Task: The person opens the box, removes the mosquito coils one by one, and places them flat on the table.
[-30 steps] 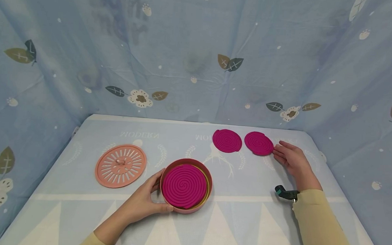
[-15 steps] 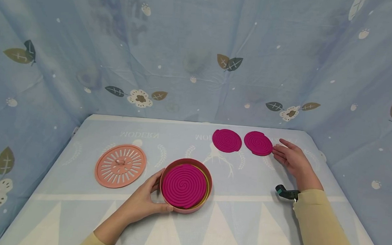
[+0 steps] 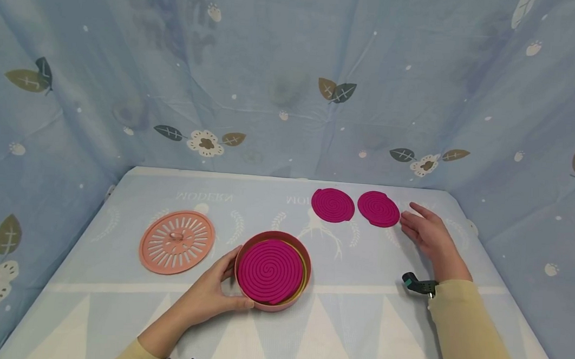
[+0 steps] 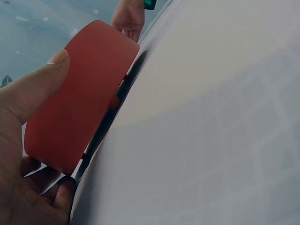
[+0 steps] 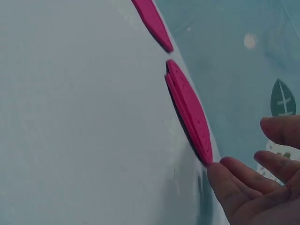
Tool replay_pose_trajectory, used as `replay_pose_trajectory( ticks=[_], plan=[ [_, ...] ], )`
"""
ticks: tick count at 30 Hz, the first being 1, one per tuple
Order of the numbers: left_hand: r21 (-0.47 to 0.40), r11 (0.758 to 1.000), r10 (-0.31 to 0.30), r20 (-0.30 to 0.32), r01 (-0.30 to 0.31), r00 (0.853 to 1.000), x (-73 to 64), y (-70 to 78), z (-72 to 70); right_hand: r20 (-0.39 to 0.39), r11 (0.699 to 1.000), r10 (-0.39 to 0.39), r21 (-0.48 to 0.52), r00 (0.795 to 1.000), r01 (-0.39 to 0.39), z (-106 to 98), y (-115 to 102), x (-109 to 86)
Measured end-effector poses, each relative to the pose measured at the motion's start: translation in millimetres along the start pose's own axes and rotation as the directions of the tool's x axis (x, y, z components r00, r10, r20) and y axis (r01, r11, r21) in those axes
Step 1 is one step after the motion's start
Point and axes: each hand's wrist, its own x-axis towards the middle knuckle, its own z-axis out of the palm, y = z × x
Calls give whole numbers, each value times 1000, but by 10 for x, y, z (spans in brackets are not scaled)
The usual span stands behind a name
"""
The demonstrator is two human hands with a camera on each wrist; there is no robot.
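Observation:
My left hand (image 3: 215,287) grips the side of a round pink mosquito coil holder (image 3: 308,267), thumb at the near side and fingers round the left. Inside it lies a magenta mosquito coil (image 3: 270,271) above a yellowish inner rim. In the left wrist view the thumb presses the holder's reddish wall (image 4: 84,93). At the back right, my right hand (image 3: 427,233) has its fingers loosely extended beside a flat magenta coil (image 3: 378,209). The right wrist view shows fingertips at that coil's edge (image 5: 190,115); whether they touch is unclear. Another coil (image 3: 333,205) lies left of it.
A pink slotted lid (image 3: 177,242) with a small ring handle lies flat left of the holder. The pale patterned tabletop (image 3: 358,324) meets a blue printed curtain (image 3: 282,92) at the back and sides. A black wrist-worn device (image 3: 418,284) sits on the right wrist.

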Motion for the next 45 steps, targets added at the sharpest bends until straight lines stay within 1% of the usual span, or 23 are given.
replay_pose_trajectory(
  ticks=[3,5,9,11,15,19,22,24,28,30,36,45],
  plan=[
    [2,1000,1,0,-1,1000,1,-1,-2,-26,994,-62,-93,998,60,95,-15,-74],
    [6,1000,3,-1,-3,1000,2,-1,-4,-21,985,-113,-132,993,109,175,-34,-130],
    [6,1000,3,-1,-3,1000,7,1,-6,14,983,-159,-96,987,160,356,-91,-243],
    [6,1000,2,2,-2,1000,9,4,-6,38,982,-168,-80,985,171,457,-120,-294],
    [4,1000,2,3,-2,1000,7,9,-10,116,977,-195,-65,974,203,661,-158,-385],
    [6,1000,9,3,-9,1000,5,14,-16,213,965,-238,-56,948,255,845,-189,-466],
    [3,1000,4,6,-4,1000,6,16,-20,268,957,-260,-55,928,284,962,-200,-525],
    [-3,1000,-1,9,1,1000,8,18,-20,285,953,-265,-69,921,295,1035,-209,-564],
    [-18,1000,2,12,-2,1000,6,15,-18,301,942,-266,-120,916,314,1182,-240,-651],
    [-20,1000,0,11,1,1000,4,12,-15,320,935,-273,-131,907,328,1260,-259,-693],
    [-10,1000,-3,6,4,1000,5,3,-12,414,927,-302,-83,859,366,1467,-299,-770],
    [-2,1000,4,3,-4,1000,2,-6,-9,504,932,-293,-40,813,361,1734,-309,-830]
  ],
)
